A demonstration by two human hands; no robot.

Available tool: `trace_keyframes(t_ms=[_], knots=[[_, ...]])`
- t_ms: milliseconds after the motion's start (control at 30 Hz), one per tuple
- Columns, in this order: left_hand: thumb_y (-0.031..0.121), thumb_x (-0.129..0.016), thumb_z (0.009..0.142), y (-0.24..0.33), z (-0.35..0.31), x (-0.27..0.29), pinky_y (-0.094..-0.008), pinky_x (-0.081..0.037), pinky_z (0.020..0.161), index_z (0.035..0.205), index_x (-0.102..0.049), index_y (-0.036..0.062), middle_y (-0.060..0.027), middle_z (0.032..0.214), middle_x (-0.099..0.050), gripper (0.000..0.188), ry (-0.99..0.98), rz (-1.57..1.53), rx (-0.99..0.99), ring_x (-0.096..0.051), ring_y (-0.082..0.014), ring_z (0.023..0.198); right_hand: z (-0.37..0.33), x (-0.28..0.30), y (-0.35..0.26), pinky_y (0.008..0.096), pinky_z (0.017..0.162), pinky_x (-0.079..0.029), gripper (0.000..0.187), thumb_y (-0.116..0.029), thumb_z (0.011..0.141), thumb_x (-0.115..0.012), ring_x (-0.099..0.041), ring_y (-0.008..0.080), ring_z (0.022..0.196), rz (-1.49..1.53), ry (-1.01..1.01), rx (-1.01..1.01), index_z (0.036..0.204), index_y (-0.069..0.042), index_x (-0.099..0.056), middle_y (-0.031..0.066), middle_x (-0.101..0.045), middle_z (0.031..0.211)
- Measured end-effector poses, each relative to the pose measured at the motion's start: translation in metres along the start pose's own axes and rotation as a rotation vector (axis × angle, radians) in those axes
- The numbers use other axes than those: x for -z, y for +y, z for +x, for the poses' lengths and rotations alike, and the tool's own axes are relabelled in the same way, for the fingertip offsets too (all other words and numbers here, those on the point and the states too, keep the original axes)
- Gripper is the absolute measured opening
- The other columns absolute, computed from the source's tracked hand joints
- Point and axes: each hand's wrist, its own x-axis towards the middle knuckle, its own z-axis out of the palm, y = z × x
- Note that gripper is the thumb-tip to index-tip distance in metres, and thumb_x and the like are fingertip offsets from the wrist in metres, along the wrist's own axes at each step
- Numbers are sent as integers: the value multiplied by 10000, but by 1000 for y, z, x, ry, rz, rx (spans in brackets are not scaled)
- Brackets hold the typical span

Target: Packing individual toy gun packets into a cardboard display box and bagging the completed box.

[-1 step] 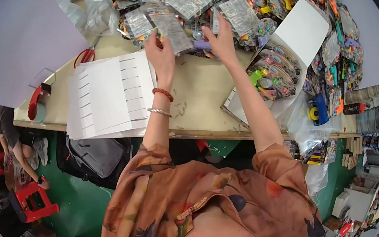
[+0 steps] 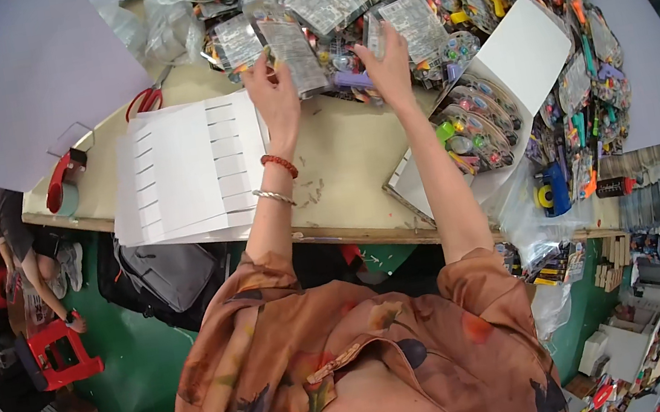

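A heap of flat blister packs (image 2: 328, 1) with pale printed backs fills the far side of the table. My left hand (image 2: 276, 104) has its thumb and fingers closed at the near left edge of a blister pack (image 2: 292, 55) lying at the front of the heap. To its right, my right hand (image 2: 390, 74) reaches into the same front edge, thumb and forefinger apart. Its fingertips are beside another blister pack (image 2: 412, 25). A purple plastic piece (image 2: 351, 80) lies between the two hands, by the right thumb.
Slotted white sheets (image 2: 178, 174) lie left of my hands, near red scissors (image 2: 148, 102) and a red tape dispenser (image 2: 65, 180). An open white box (image 2: 527, 58) holding rounded packs (image 2: 480, 126) stands at right. Another person (image 2: 16, 230) sits at far left beside a red stool (image 2: 64, 352).
The view has shifted slightly. My hands are a little farther apart, and more of the purple piece shows between them.
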Motion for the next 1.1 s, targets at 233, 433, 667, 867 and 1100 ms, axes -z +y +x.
trace_keyframes(t_ms=[233, 433, 667, 867, 1100], knots=[[154, -496, 907, 20, -1, 5, -264, -417, 650, 1169, -538, -1, -76, 847, -582, 308, -72, -57, 72, -490, -143, 703, 69, 13, 17, 659, 1013, -171, 951, -338, 725, -707, -123, 501, 1323, -729, -299, -298, 1427, -63, -127, 312, -78, 1444], [182, -518, 905, 19, -28, 25, -279, -415, 604, 1102, -594, 5, -94, 733, -592, 276, -119, 68, 61, -486, -146, 616, 62, 18, 28, 537, 860, -428, 505, -48, 790, -539, -502, 461, 1067, -882, -200, -16, 1250, 69, -368, 314, -535, 1096], [237, -547, 894, -1, -14, 59, -253, -407, 574, 1018, -628, 16, -64, 705, -604, 266, -245, 101, 78, -497, -112, 605, -17, 81, -69, 329, 678, -494, 217, -35, 823, -534, -648, 282, 731, -102, -160, 185, 1025, -36, -616, 138, -665, 801], [564, -334, 931, 13, -11, 47, -228, -430, 643, 941, -679, 11, -49, 769, -633, 652, -678, 27, 204, -543, -101, 684, -75, 50, -64, 353, 754, -487, 304, 47, 724, -528, -578, 274, 860, -161, -422, 570, 994, -48, -631, 99, -632, 890], [143, -730, 752, 25, -40, 63, -302, -478, 843, 1323, -431, 78, -119, 1119, -600, 648, -827, -104, 44, -604, -202, 959, -100, 31, -45, 363, 809, -436, 325, 40, 709, -584, -527, 277, 914, -166, -275, 606, 1015, -67, -613, 83, -556, 967]])
